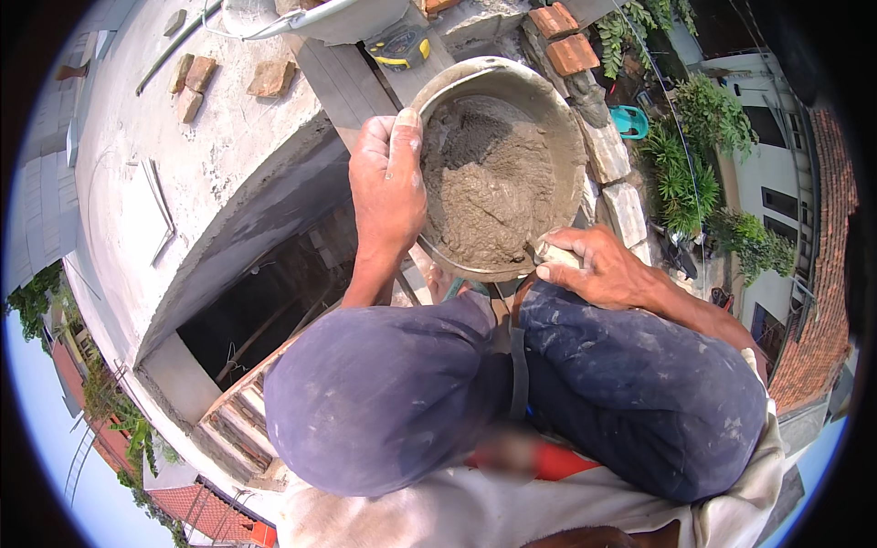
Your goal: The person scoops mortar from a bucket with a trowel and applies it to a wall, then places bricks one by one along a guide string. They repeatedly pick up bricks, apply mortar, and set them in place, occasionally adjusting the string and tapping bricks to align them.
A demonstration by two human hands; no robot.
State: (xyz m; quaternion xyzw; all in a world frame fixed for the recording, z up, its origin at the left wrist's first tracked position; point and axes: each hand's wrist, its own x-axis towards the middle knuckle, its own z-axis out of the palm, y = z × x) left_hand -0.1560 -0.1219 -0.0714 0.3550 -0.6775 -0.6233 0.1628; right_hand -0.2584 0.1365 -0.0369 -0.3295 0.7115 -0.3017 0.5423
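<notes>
A round bucket [568, 137] of wet grey mortar [498, 187] stands in front of my knees, its mouth tipped toward me. My left hand [388, 178] is closed on the bucket's left rim, the thumb lying over the edge. At the near right rim my right hand [598, 267] is closed round a short pale handle [559, 254], which looks like a trowel's. The tool's blade does not show; it may be down in the mortar. A darker hollow marks the mortar's far left part.
Wooden planks [343, 87] bear a yellow-black tape measure [402, 47]. A pale basin [356, 23] sits at the far edge. Broken bricks [271, 79] lie on the concrete slab [228, 137]. A dark opening [265, 310] drops below left. Along the right runs a brick wall [626, 210], with a yard far below.
</notes>
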